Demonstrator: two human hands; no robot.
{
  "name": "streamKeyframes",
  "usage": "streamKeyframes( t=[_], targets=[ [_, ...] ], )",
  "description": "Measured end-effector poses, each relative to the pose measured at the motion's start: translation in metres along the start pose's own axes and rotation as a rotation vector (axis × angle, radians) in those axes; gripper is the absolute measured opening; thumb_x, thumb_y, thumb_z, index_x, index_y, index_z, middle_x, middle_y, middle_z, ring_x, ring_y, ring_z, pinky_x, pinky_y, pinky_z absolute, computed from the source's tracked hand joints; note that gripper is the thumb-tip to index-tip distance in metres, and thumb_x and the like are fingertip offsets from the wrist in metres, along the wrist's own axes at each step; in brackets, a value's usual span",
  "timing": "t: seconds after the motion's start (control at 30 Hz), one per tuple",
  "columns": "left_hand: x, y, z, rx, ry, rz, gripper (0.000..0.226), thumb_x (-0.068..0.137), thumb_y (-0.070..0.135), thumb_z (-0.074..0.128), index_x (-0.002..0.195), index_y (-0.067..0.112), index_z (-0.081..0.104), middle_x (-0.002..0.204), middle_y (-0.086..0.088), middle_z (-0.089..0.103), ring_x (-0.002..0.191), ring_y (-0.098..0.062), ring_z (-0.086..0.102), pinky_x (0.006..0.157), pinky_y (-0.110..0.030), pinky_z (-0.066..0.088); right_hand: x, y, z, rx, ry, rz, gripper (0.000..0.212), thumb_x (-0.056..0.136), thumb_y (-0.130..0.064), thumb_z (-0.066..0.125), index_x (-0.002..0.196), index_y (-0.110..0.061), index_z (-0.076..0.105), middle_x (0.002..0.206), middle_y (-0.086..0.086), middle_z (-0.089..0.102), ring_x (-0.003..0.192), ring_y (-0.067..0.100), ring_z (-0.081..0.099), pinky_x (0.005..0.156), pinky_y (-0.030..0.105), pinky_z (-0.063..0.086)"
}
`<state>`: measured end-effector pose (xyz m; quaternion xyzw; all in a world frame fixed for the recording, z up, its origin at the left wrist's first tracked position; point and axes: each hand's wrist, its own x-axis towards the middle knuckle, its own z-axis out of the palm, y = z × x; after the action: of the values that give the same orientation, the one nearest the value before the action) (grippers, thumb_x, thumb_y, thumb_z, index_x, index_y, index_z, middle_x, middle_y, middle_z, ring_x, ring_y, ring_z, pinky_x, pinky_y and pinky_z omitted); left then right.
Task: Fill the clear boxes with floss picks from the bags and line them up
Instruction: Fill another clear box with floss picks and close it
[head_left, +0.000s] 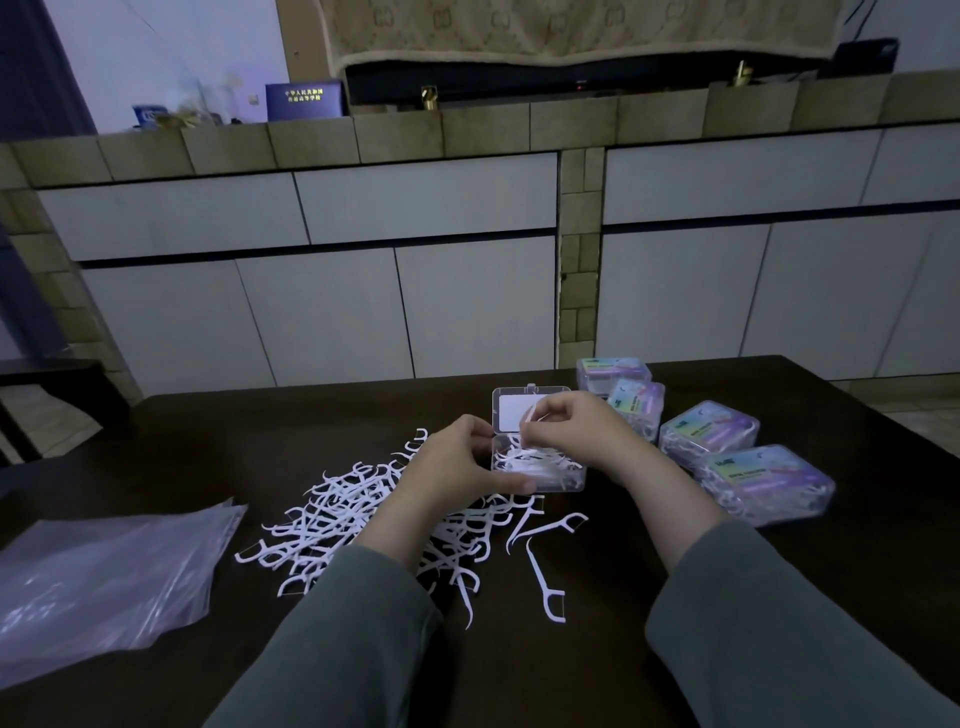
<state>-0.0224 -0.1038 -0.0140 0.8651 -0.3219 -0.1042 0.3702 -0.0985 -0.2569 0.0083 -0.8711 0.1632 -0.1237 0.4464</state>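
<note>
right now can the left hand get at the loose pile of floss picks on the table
Probably yes: the left hand holds the open box, and the pile lies bare right beside and under it; it would have to let go first.

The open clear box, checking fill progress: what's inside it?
The open clear box holds a loose layer of white floss picks, not full. The right hand covers its far right corner.

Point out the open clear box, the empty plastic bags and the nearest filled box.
open clear box (566, 480), head view, front wall
empty plastic bags (104, 577), head view, middle of the pile
nearest filled box (763, 480), head view, lid label
</note>
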Motion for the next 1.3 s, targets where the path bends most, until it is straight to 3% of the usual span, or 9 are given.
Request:
streamKeyframes(
  t=[0.1, 0.2, 0.43, 0.8, 1.0, 1.13, 1.2, 1.3],
  targets=[
    [-0.001, 0.000, 0.000, 0.004, 0.002, -0.001, 0.079, 0.060, 0.047, 0.088, 0.126, 0.026, 0.048, 0.124, 0.012, 0.062, 0.101, -0.005, 0.056, 0.082, -0.025, 0.046, -0.003, 0.000, -0.005, 0.002, -0.041, -0.024, 0.010, 0.077, -0.018, 0.074, 0.085, -0.022, 0.070, 0.088, -0.002, 0.072, 0.092, 0.012, 0.065, 0.084, 0.033, 0.053],
    [0.000, 0.001, 0.000, 0.016, 0.000, -0.002, 0.081, 0.061, 0.046, 0.088, 0.128, 0.025, 0.048, 0.126, 0.011, 0.061, 0.102, -0.005, 0.054, 0.083, -0.025, 0.044, -0.004, 0.002, -0.007, -0.179, -0.114, -0.037, 0.011, 0.082, -0.016, 0.070, 0.084, -0.026, 0.067, 0.092, -0.006, 0.068, 0.091, 0.010, 0.063, 0.083, 0.030, 0.054],
    [0.000, 0.000, 0.000, 0.027, 0.010, -0.007, 0.081, 0.058, 0.050, 0.088, 0.125, 0.027, 0.049, 0.124, 0.011, 0.062, 0.105, -0.006, 0.057, 0.088, -0.029, 0.048, -0.005, -0.003, -0.014, -0.498, -0.063, -0.014, 0.007, 0.085, -0.032, 0.067, 0.090, -0.034, 0.071, 0.097, -0.011, 0.067, 0.097, 0.010, 0.058, 0.097, 0.042, 0.046],
    [0.000, 0.001, 0.001, 0.037, 0.012, -0.019, 0.081, 0.057, 0.052, 0.088, 0.124, 0.028, 0.049, 0.125, 0.011, 0.062, 0.109, -0.007, 0.057, 0.091, -0.033, 0.049, -0.004, 0.001, -0.018, -0.602, -0.045, 0.009, 0.014, 0.088, -0.028, 0.067, 0.099, -0.032, 0.074, 0.101, -0.010, 0.069, 0.098, 0.010, 0.058, 0.098, 0.040, 0.046],
    [-0.001, 0.003, 0.000, 0.058, 0.012, -0.022, 0.080, 0.059, 0.051, 0.087, 0.125, 0.028, 0.049, 0.128, 0.011, 0.060, 0.110, -0.006, 0.054, 0.089, -0.029, 0.045, -0.005, -0.001, -0.016, -0.715, -0.051, 0.023, 0.013, 0.088, -0.030, 0.066, 0.098, -0.030, 0.075, 0.097, -0.008, 0.070, 0.098, 0.013, 0.058, 0.098, 0.042, 0.044],
    [-0.006, 0.004, -0.004, 0.082, -0.028, -0.008, 0.081, 0.061, 0.050, 0.085, 0.130, 0.028, 0.049, 0.130, 0.010, 0.059, 0.115, -0.008, 0.054, 0.096, -0.033, 0.047, -0.012, -0.017, -0.018, -0.673, 0.001, -0.025, 0.021, 0.089, -0.038, 0.064, 0.107, -0.030, 0.071, 0.106, -0.008, 0.069, 0.099, 0.012, 0.059, 0.099, 0.041, 0.044],
    [-0.012, 0.004, -0.013, 0.124, -0.033, 0.003, 0.075, 0.067, 0.051, 0.081, 0.131, 0.027, 0.051, 0.128, 0.009, 0.060, 0.113, -0.008, 0.055, 0.096, -0.032, 0.048, -0.016, -0.030, -0.016, -0.641, 0.023, -0.070, 0.026, 0.089, -0.043, 0.063, 0.111, -0.031, 0.069, 0.107, -0.009, 0.068, 0.098, 0.011, 0.059, 0.098, 0.039, 0.045],
    [-0.023, -0.001, -0.040, 0.276, -0.005, 0.032, 0.046, 0.083, 0.049, 0.068, 0.123, 0.027, 0.060, 0.122, 0.009, 0.062, 0.103, -0.005, 0.056, 0.084, -0.022, 0.045, -0.024, -0.051, -0.001, -0.682, 0.041, -0.168, 0.027, 0.090, -0.048, 0.059, 0.111, -0.033, 0.068, 0.105, -0.013, 0.068, 0.102, 0.011, 0.057, 0.102, 0.040, 0.035]
  ],
)
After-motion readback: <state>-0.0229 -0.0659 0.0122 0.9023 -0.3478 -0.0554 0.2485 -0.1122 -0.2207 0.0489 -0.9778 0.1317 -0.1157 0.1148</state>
